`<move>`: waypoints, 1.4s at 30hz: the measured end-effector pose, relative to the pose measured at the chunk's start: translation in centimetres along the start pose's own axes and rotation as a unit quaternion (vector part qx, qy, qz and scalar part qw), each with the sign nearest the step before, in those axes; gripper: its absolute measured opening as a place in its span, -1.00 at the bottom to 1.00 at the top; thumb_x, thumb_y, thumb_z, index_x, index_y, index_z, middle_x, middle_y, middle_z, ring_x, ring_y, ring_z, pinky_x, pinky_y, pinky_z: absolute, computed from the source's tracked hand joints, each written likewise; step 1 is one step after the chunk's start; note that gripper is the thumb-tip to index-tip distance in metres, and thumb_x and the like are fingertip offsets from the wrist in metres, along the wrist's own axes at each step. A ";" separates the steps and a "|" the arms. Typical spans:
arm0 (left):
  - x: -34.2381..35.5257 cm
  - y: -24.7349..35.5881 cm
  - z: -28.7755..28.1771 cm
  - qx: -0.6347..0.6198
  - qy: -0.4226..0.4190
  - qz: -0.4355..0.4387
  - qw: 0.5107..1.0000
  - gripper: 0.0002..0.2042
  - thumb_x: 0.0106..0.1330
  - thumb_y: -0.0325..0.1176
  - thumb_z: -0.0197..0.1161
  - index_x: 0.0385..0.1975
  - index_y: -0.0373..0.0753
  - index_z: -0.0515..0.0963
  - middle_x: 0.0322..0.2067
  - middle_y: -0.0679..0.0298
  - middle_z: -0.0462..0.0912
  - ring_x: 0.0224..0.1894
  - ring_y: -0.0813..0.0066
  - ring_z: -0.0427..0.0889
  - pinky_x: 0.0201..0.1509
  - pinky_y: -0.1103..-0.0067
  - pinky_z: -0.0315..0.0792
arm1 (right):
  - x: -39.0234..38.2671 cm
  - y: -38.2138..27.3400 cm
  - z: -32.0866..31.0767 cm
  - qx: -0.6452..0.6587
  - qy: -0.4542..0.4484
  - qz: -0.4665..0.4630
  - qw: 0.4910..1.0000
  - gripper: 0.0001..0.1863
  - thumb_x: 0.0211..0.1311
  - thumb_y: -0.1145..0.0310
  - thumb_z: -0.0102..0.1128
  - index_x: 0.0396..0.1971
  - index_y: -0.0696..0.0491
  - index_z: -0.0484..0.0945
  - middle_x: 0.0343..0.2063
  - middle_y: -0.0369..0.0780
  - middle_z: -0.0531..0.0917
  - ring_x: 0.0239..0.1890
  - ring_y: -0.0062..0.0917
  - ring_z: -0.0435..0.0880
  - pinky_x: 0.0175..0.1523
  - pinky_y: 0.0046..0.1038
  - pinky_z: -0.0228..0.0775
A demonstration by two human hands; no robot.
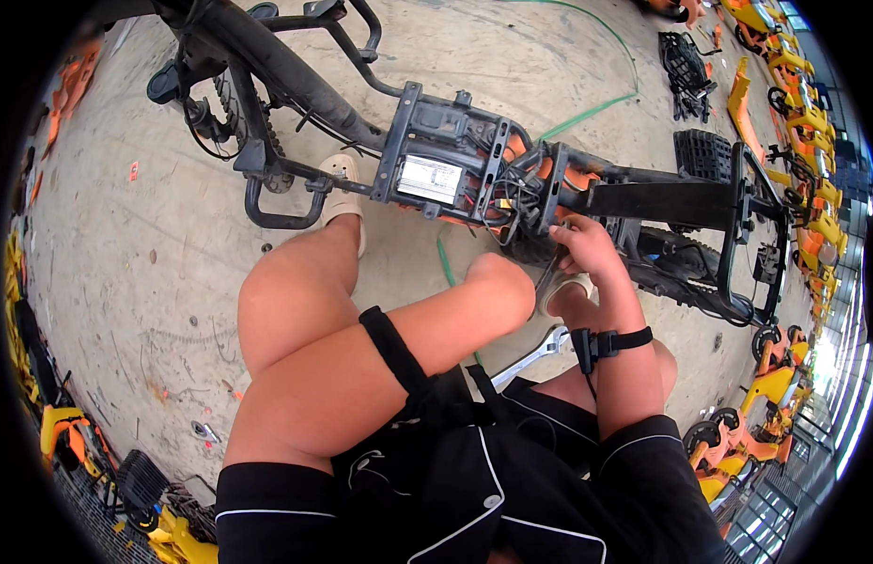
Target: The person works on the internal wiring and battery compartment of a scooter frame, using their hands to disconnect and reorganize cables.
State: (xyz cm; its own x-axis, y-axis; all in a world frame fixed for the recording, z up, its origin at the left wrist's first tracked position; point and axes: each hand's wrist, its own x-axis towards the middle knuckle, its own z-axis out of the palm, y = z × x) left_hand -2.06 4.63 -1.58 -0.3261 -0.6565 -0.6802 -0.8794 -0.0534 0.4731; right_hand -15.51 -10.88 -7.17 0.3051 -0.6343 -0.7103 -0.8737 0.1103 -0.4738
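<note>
In front of me is a bare black scooter frame [305, 80], with a battery box area and a white-labelled silver controller box [429, 179] in its middle. Beside the controller sits a tangle of dark wires [521, 197]. My right hand [587, 249] is at the frame's near edge, just right of these wires. Its fingers are closed around a dark, narrow piece whose kind I cannot make out. My left hand [500, 280] is bent down below the wires, its fingers hidden from view. A chrome wrench [532, 357] lies between my arms, near my lap.
The scooter's rear wheel [685, 258] is at the right, beside a black rear rack [742, 202]. A green hose [592, 111] runs over the concrete floor behind the frame. Black baskets [704, 155] lie beyond. Rows of yellow scooters [808, 141] line the right side.
</note>
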 end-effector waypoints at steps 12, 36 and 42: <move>0.0 0.1 0.3 0.003 -0.039 -0.003 0.999 -0.75 0.14 -0.40 0.25 -0.18 -0.17 0.72 -0.13 0.20 0.74 -0.08 0.28 0.72 -0.14 0.38 0.58 | -1.6 1.1 2.4 -0.315 0.140 -0.200 0.917 -0.51 0.11 0.32 0.33 0.09 0.03 0.54 -0.17 -0.02 0.67 -0.12 -0.05 0.65 0.00 -0.15 0.50; 1.1 0.9 -0.1 -0.007 -0.024 0.014 1.000 -0.73 0.10 -0.42 0.28 -0.17 -0.17 0.72 -0.10 0.20 0.73 -0.06 0.28 0.71 -0.10 0.40 0.57 | 0.3 3.1 0.9 -0.017 0.033 -0.119 0.992 -0.48 0.19 0.42 0.30 0.18 0.15 0.49 -0.28 -0.26 0.62 -0.28 -0.59 0.53 -0.17 -0.51 0.40; 0.9 0.9 -0.1 -0.009 -0.015 0.014 1.000 -0.73 0.10 -0.41 0.31 -0.17 -0.17 0.72 -0.10 0.19 0.73 -0.04 0.28 0.71 -0.10 0.41 0.57 | -0.5 1.3 0.9 0.017 0.026 -0.044 0.999 -0.50 0.23 0.40 0.25 0.18 0.14 0.48 -0.31 -0.24 0.63 -0.36 -0.59 0.57 -0.33 -0.50 0.42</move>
State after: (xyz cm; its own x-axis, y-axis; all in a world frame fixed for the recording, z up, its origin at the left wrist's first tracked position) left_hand -3.10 3.93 -1.68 -0.3614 -0.6352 -0.6826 -0.8636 -0.0481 0.5019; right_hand -16.45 -9.73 -7.88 0.3582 -0.6820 -0.6376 -0.8310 0.0783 -0.5507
